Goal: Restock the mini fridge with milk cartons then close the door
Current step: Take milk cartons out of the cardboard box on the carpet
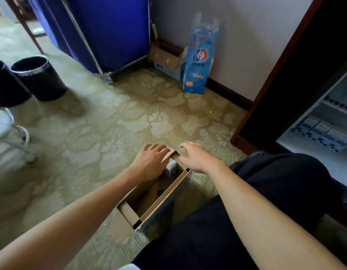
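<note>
Both hands reaching into cardboard box point(161, 199) for last milk carton point(171, 168). Left hand point(149, 160) loose, spread on flap; right hand point(196, 155) blurred, grip unclear. Fridge point(324, 133) open alongside.

We count two hands, the left hand point(149, 162) and right hand point(198, 156), over one open cardboard box point(164, 199) with one milk carton point(171, 168) visible inside. Right of that box, three cartons point(322, 133) line the fridge shelf point(309, 145). Left of it stand two black bins point(40, 78).

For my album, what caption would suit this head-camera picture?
Both hands, left and right, reach into a nearly empty cardboard box beside the open mini fridge.
</note>
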{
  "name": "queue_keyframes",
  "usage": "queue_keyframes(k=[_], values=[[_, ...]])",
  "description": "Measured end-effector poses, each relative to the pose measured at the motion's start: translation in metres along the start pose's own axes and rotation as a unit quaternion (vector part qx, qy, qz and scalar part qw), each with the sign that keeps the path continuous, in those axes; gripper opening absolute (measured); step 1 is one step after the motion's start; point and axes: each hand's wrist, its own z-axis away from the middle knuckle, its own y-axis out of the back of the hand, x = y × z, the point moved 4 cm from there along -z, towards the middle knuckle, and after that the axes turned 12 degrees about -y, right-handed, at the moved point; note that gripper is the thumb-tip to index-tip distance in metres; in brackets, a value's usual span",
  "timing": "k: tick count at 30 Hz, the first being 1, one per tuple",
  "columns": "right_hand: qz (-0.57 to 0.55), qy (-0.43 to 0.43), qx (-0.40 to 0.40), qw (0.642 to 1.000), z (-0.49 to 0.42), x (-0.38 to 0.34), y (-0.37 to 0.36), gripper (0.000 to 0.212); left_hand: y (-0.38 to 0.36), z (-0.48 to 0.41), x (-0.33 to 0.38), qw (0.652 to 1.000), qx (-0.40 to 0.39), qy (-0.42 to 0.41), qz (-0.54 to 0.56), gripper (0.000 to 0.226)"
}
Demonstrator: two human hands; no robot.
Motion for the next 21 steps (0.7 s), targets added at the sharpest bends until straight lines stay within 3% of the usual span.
queue_keyframes(k=[5,11,17,21], values=[[0.057,-0.006,-0.007,0.998,-0.037,0.004,-0.019,0.054,-0.067,-0.003,-0.017,0.996,-0.033,0.061,0.065,0.052],[0.075,-0.005,-0.021,0.997,-0.061,-0.005,-0.039,0.049,-0.107,-0.029,-0.014,0.994,-0.032,0.105,0.025,0.055],[0.177,-0.020,-0.028,0.984,-0.062,0.001,-0.047,0.045,-0.127,-0.032,-0.016,0.969,0.096,0.211,0.087,0.045],[0.179,-0.011,-0.018,0.984,-0.060,0.001,-0.045,0.044,-0.131,-0.034,-0.012,0.973,0.075,0.206,0.072,0.039]])
